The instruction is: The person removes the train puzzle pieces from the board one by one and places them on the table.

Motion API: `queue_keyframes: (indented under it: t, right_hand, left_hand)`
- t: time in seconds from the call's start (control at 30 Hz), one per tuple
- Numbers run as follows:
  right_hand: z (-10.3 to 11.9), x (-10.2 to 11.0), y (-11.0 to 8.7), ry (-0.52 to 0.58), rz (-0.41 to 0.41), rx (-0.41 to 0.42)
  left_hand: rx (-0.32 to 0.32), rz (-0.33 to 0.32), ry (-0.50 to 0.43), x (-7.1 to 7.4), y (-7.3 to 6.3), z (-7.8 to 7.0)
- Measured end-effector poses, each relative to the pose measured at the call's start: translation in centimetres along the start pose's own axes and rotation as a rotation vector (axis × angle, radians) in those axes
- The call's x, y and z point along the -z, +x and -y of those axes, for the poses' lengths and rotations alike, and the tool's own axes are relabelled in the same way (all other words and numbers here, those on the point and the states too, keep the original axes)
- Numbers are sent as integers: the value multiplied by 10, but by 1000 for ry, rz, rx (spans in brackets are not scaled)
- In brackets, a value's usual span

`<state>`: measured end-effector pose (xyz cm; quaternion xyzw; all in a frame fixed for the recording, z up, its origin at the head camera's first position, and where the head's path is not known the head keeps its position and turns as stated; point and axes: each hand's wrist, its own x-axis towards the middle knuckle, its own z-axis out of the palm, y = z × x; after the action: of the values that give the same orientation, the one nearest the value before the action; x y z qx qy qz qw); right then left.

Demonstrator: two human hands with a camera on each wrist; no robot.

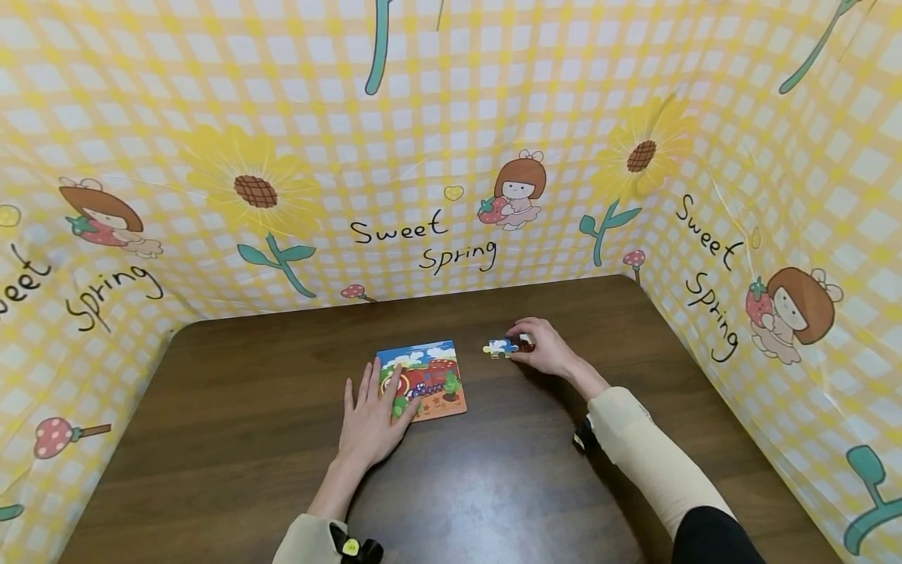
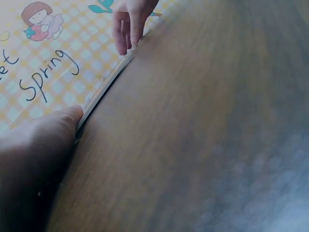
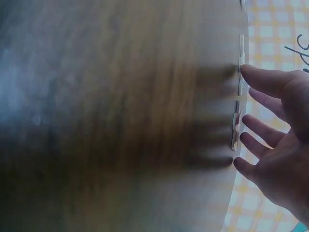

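Note:
A square jigsaw puzzle (image 1: 444, 384) with a bright printed scene lies flat on the table. My left hand (image 1: 369, 423) rests on its left part with the fingers spread, covering some of the picture. In the left wrist view, the left thumb (image 2: 63, 123) lies along the thin edge of the puzzle. To the right of it are loose puzzle pieces, one blue and white (image 1: 497, 348) and a darker one (image 1: 526, 343) partly hidden by my right hand (image 1: 550, 350). The right wrist view shows that hand's fingers apart, the thumb right at a flat piece (image 3: 241, 63).
The dark wooden table (image 1: 232, 439) runs back to a yellow checked cloth (image 1: 423, 117) with printed flowers and figures, which also stands along both sides. Both sleeves are light with dark straps, such as the left strap (image 1: 355, 546) near the front of the table.

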<state>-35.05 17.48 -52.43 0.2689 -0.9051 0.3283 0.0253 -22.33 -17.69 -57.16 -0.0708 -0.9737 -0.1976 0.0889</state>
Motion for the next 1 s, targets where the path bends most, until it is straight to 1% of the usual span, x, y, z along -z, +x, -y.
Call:
queue_keyframes:
  t: [0.2,0.33,0.5,0.63,0.7,0.87,1.0]
  right_hand:
    - [1,-3,-3,12,5,-13]
    - [4,-4,-2,37,-11,-13]
    - [13,-6,3,28,-39,18]
    - [24,-6,6,37,-22,1]
    - [29,-8,7,46,-12,-10]
    - [44,-15,11,42,10,12]
    - [61,-22,14,92,51,10]
  left_hand:
    - [-1,13,4,-2,-1,2]
    - [1,9,4,-1,-1,1]
    - [11,2,-9,1,0,-1]
    - [10,-9,-16,0,0,-2]
    - [4,-15,-35,1,0,-2]
    - [9,-9,-90,11,-4,2]
    - [7,11,-93,18,-8,7]
